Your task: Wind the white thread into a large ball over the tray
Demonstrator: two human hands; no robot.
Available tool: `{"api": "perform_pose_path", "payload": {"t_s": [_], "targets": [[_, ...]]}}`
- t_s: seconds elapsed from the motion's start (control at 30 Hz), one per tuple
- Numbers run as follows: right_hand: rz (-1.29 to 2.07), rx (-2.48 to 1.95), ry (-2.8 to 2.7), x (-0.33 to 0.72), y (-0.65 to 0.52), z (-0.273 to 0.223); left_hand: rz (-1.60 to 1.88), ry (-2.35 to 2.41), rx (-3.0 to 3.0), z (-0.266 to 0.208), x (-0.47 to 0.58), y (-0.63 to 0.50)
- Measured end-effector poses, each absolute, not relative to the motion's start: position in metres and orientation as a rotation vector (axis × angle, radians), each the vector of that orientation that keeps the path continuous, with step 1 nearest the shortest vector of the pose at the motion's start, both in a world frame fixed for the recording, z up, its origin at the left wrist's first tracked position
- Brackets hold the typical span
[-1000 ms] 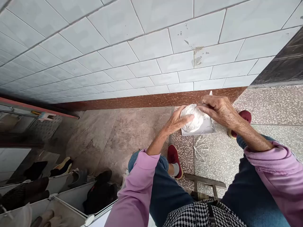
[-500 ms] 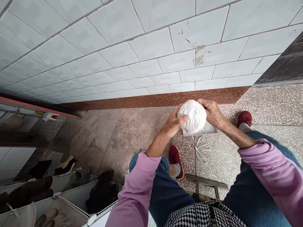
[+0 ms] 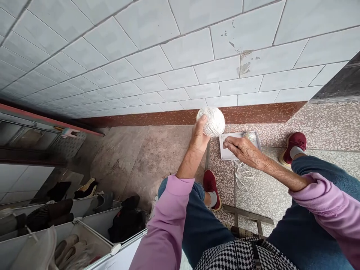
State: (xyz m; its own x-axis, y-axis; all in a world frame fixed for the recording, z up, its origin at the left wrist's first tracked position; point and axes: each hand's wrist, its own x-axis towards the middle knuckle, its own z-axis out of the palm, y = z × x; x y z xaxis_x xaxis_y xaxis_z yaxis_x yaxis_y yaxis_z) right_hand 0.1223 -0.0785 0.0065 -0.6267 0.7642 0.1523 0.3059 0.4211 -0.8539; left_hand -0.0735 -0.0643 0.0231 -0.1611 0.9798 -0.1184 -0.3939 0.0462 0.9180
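A ball of white yarn [image 3: 214, 123] sits in my left hand [image 3: 200, 135], whose thumb lies across its near side. Just below and to the right of the ball, my right hand [image 3: 242, 149] is closed in a pinch on a thin yarn strand, which is hard to make out at the fingertips. Under the right hand, a shallow white box [image 3: 225, 154] rests on the floor. It has a roundish, shiny pale thing [image 3: 249, 136] inside, partly hidden by the hand. Loose white cords [image 3: 242, 174] trail on the floor in front of the box.
A tiled wall [image 3: 185, 82] rises ahead. To the lower left is a rack [image 3: 95, 225] with shoes in its compartments. A low wooden stool frame [image 3: 247, 214] shows between my legs. My red shoes [image 3: 210, 187] stand either side of the box.
My left hand has carried the yarn ball left and slightly up. My right hand has let go of the ball's side and moved lower, now pinching near it. More of the box shows.
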Motion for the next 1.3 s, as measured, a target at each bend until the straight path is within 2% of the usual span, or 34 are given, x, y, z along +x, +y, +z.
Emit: {"api": "perform_pose_path", "payload": {"t_s": [0.37,0.57,0.8,1.1,1.3], "targets": [[1.115,-0.815,-2.333,0.130,-0.105,0.028,1.411,1.112,0.813,0.028,-0.083,-0.066],[1.029,-0.733,-2.320,0.143,-0.098,0.045,1.452,1.296,0.891,0.018,-0.077,-0.059],[0.697,-0.914,-2.352,0.174,-0.067,0.051,1.047,1.157,1.063,0.002,-0.059,-0.066],[0.674,-0.967,-2.157,0.203,-0.032,0.054,0.674,0.892,1.079,0.013,-0.049,-0.078],[0.722,-0.932,-2.059,0.195,-0.027,0.040,0.621,0.749,0.999,0.010,-0.045,-0.087]]}}
